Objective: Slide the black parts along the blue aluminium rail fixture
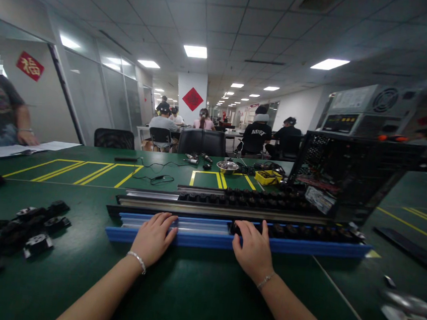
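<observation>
Green tabletop (91,274) spread beneath the ceiling lights (195,52), and on it, close to the person, lay a blue rail (202,240), just nearer than the darker rails (209,210). The left hand (154,239) rested over its bare left stretch, fingers loosely bent, and the right hand (252,248) sat over the left end of a row of black blocks (304,231); I couldn't tell whether either truly gripped. To my eye, uneven pushing might have skewed the rail or jammed the blocks, and a rightward shove might have bumped the computer case (350,177). Its long axis ran left to right, bare end pointing left.
</observation>
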Available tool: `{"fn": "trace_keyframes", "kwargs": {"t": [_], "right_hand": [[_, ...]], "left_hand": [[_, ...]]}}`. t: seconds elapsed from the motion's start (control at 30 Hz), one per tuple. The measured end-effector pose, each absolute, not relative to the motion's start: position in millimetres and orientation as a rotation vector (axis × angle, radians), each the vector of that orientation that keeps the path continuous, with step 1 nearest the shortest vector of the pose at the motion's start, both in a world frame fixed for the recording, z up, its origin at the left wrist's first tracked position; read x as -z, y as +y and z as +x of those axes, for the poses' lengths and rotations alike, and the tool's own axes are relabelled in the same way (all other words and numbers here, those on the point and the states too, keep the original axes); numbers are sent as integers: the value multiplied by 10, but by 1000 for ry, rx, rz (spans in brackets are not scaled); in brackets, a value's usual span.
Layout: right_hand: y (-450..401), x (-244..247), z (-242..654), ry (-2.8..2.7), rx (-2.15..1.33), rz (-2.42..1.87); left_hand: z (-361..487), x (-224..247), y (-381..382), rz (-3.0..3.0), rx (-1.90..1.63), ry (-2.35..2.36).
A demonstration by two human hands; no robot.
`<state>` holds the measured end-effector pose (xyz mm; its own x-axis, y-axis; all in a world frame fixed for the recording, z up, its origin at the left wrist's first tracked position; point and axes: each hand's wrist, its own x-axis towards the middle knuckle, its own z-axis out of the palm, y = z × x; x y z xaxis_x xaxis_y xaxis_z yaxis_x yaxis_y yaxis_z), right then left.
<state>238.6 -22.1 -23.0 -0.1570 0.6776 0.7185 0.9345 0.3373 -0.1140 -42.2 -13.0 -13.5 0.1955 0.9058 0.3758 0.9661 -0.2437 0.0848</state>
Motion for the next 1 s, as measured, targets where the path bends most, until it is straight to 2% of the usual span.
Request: {"fn": "trace_keyframes", "kwargs": {"t": [1.0], "right_hand": [[-184,294,2407,-1964,361,-1245]], "left_hand": [[-415,132,-137,-2278,515,-1823]]}}
